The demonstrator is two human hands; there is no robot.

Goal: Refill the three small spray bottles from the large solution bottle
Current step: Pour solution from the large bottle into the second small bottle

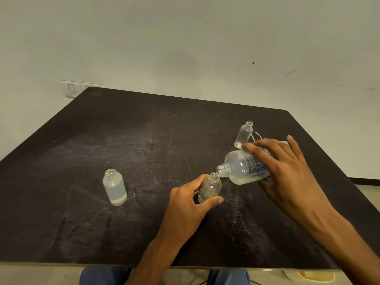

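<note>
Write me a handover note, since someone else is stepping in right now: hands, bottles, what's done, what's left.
Left hand grips the small clear bottle upright on the table.
Right hand holds the large solution bottle tipped, its mouth at that bottle's neck; a pour seems under way.
Frosted bottle at left: uncapped, a little liquid at the bottom.
Far frosted bottle: uncapped, nearly empty.
Left: finish this fill, fill the other two.
</note>
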